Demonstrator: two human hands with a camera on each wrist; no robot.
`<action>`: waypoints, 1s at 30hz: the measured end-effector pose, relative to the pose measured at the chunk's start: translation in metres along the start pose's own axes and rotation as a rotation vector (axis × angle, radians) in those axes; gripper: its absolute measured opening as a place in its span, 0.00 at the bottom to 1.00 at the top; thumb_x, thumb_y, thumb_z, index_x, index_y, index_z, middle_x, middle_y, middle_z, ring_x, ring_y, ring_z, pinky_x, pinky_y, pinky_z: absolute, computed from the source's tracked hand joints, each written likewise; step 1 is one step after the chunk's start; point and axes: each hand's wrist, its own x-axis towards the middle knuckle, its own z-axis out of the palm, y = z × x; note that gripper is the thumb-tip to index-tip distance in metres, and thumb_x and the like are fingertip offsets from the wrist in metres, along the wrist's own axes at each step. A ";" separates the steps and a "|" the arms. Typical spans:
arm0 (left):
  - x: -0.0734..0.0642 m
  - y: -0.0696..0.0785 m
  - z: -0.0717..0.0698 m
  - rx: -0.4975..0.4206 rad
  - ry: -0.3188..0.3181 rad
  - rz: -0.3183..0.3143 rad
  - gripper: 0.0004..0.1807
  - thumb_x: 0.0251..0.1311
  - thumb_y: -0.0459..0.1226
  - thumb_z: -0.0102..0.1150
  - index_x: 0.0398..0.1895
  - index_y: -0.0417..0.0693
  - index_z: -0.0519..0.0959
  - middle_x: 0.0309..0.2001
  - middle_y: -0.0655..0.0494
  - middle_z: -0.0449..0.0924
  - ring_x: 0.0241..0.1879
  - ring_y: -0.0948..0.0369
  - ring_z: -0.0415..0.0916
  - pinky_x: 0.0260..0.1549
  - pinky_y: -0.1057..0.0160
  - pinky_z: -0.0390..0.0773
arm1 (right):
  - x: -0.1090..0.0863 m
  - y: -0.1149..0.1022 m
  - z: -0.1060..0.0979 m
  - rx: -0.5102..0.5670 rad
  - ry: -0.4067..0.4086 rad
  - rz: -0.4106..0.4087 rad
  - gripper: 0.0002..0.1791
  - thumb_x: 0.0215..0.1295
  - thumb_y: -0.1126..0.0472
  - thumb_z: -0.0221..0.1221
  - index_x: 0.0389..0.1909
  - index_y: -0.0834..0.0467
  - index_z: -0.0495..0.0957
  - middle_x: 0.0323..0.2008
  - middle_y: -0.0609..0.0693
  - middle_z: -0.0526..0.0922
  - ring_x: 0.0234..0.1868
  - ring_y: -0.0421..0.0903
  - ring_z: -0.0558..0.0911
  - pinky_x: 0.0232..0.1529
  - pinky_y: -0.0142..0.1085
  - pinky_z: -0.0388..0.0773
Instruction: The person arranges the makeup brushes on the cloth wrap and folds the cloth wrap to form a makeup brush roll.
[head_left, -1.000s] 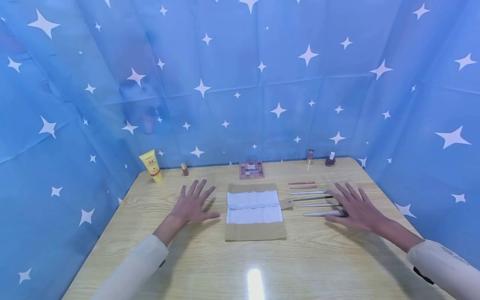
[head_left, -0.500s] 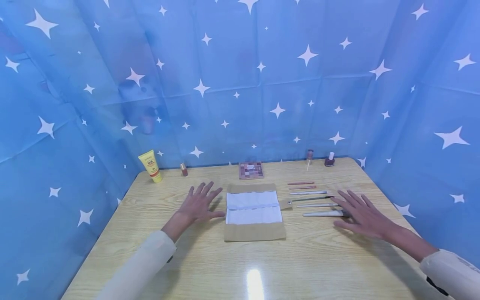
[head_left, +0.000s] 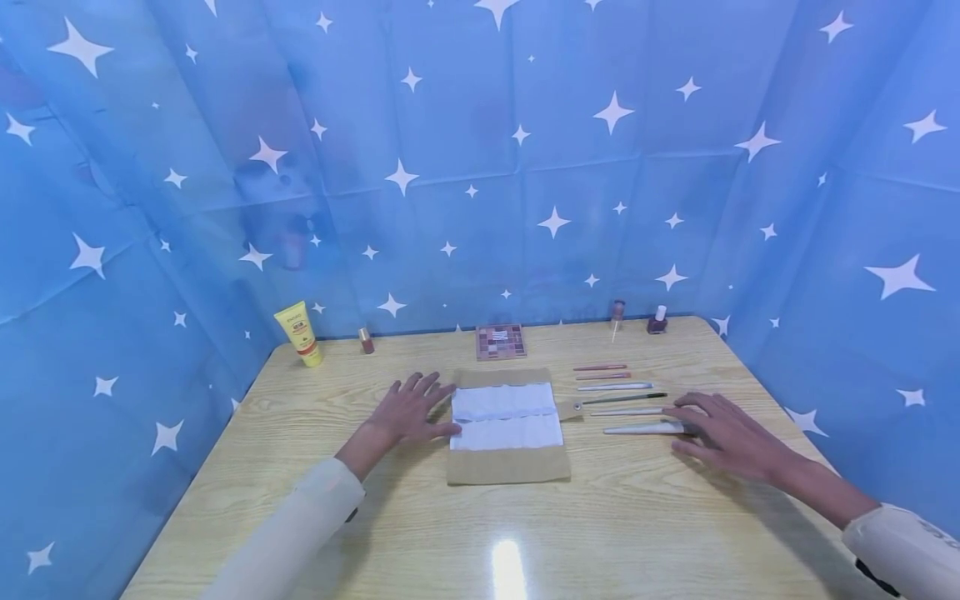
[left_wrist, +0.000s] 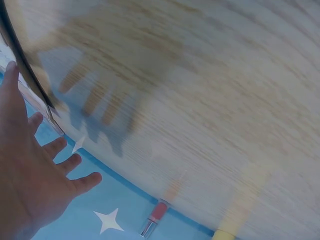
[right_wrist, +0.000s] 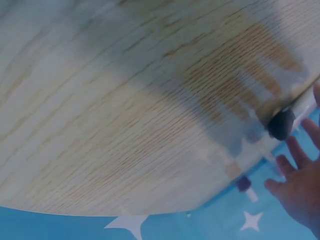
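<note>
My left hand (head_left: 408,414) has its fingers spread at the left edge of an unrolled tan brush roll (head_left: 510,467) with white pockets; the thumb overlaps that edge. Past the roll's snap strap (head_left: 572,410), several makeup brushes lie in a column, handles pointing left. My right hand (head_left: 727,437) is over the bristle ends of the nearest ones, fingers slightly bent and holding nothing. Closest to it is the thick pale-handled brush (head_left: 643,429), whose dark bristles (right_wrist: 281,124) show in the right wrist view. A slim white brush (head_left: 627,412) and a dark green one (head_left: 625,398) lie beyond.
Along the table's back edge stand a yellow tube (head_left: 300,335), a small lip gloss (head_left: 366,341), an eyeshadow palette (head_left: 501,342), a small brown-capped item (head_left: 617,315) and a dark nail polish bottle (head_left: 657,322). A blue star-patterned curtain (head_left: 450,125) encloses the table.
My left hand has moved right and reached the roll's left edge. My right hand has drawn slightly back and lower, its fingers bending over the brush ends. The brushes and roll have stayed put.
</note>
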 end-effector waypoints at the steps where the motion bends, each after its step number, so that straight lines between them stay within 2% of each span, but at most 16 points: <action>1: 0.000 0.000 0.000 -0.003 -0.006 -0.001 0.47 0.66 0.71 0.50 0.82 0.59 0.60 0.81 0.43 0.54 0.78 0.37 0.51 0.72 0.29 0.54 | 0.001 0.001 0.001 -0.009 0.009 -0.015 0.31 0.52 0.56 0.78 0.59 0.59 0.83 0.52 0.56 0.83 0.47 0.51 0.80 0.45 0.50 0.77; 2: 0.000 0.001 0.001 -0.006 -0.011 -0.002 0.47 0.67 0.71 0.50 0.82 0.59 0.60 0.81 0.43 0.54 0.79 0.37 0.51 0.72 0.29 0.54 | 0.002 0.001 0.002 -0.015 0.015 -0.026 0.31 0.51 0.56 0.79 0.57 0.59 0.84 0.50 0.54 0.83 0.44 0.47 0.80 0.40 0.46 0.76; 5: -0.002 0.002 0.001 -0.027 -0.026 -0.011 0.46 0.67 0.70 0.51 0.81 0.60 0.62 0.81 0.43 0.54 0.79 0.37 0.51 0.72 0.29 0.55 | 0.003 0.003 0.004 -0.008 0.009 -0.042 0.28 0.51 0.57 0.79 0.55 0.57 0.86 0.48 0.51 0.83 0.40 0.43 0.78 0.35 0.41 0.75; 12: -0.006 0.004 0.001 -0.053 -0.049 -0.036 0.47 0.64 0.73 0.49 0.82 0.64 0.61 0.82 0.45 0.53 0.80 0.39 0.50 0.73 0.31 0.55 | 0.007 0.008 0.007 0.000 -0.016 -0.073 0.24 0.48 0.63 0.80 0.49 0.58 0.88 0.43 0.52 0.83 0.35 0.41 0.77 0.28 0.34 0.73; 18: -0.007 0.001 0.001 -0.053 -0.090 -0.068 0.50 0.61 0.77 0.48 0.83 0.69 0.57 0.83 0.48 0.51 0.80 0.42 0.48 0.75 0.35 0.56 | 0.009 0.009 0.007 0.025 -0.041 -0.047 0.22 0.50 0.66 0.78 0.48 0.59 0.88 0.43 0.52 0.84 0.35 0.37 0.77 0.27 0.30 0.73; 22: -0.009 0.000 0.001 -0.083 -0.102 -0.070 0.50 0.60 0.76 0.50 0.83 0.69 0.58 0.83 0.47 0.51 0.80 0.40 0.49 0.73 0.33 0.58 | 0.009 0.009 0.007 0.046 -0.052 -0.044 0.22 0.48 0.69 0.78 0.48 0.59 0.88 0.42 0.52 0.84 0.34 0.36 0.77 0.27 0.28 0.73; 26: -0.009 -0.001 0.002 -0.086 -0.095 -0.070 0.50 0.60 0.76 0.51 0.82 0.69 0.59 0.82 0.47 0.52 0.79 0.40 0.50 0.71 0.31 0.59 | 0.009 0.008 0.006 0.034 -0.064 -0.029 0.21 0.49 0.69 0.78 0.46 0.57 0.88 0.41 0.50 0.84 0.35 0.39 0.79 0.27 0.30 0.76; 30: -0.007 -0.002 0.005 -0.064 -0.094 -0.079 0.50 0.59 0.77 0.50 0.82 0.71 0.58 0.82 0.49 0.52 0.79 0.42 0.51 0.71 0.33 0.61 | 0.009 0.008 0.004 0.042 -0.123 0.027 0.18 0.54 0.66 0.77 0.46 0.55 0.88 0.39 0.45 0.83 0.35 0.37 0.77 0.27 0.32 0.76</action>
